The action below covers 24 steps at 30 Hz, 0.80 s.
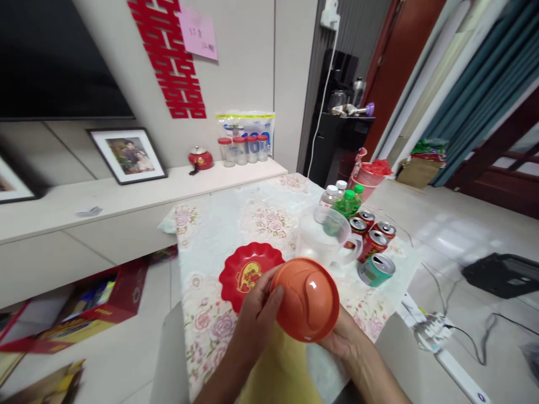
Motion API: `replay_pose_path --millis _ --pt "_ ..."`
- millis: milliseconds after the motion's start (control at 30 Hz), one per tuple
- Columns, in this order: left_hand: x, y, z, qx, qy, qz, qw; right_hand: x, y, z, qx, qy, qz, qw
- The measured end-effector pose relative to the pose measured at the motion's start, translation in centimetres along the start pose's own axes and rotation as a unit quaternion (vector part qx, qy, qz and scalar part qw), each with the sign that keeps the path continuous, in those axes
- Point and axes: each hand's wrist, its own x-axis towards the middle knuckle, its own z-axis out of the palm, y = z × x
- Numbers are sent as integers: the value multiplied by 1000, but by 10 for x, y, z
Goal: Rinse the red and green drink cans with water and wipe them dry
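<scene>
Both hands hold an orange round lid (309,297) above the near part of the table, its glossy face with a curved raised grip turned up towards me. My left hand (260,303) is closed on its left edge, thumb on top. Under the lower right rim, my right hand (343,335) grips it, with most of its fingers hidden behind the lid. Just beyond stands a clear plastic pitcher (322,238), uncovered, its handle pointing right. A red scalloped plate (229,264) with a gold design lies to the left, partly behind my left hand.
Right of the pitcher stand several drink cans (376,270) and bottles (348,203). A flowered tablecloth (223,216) covers the table. Lidded jars (240,151) and a picture frame (127,156) stand on the white cabinet. A power strip (458,373) with cables lies on the floor at right.
</scene>
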Motion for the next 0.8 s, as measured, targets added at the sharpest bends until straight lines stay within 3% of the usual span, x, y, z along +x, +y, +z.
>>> replay_pose_path --millis 67,167,367,500,600,800 --pt "2 3 -8 20 32 0 999 4 6 -1 18 -6 30 999" --pt "13 6 -30 41 124 -7 991 5 10 -11 36 -6 63 997" --pt "58 -5 -98 76 274 -9 959 -2 14 -47 38 44 94 994" --pt "93 -19 -135 141 368 -40 918 -4 22 -65 48 83 98 991" --pt "109 -27 -144 171 389 -59 903 -4 28 -71 51 102 97 989" --pt "116 -43 -135 232 356 -74 902 -4 32 -72 14 117 83 990"
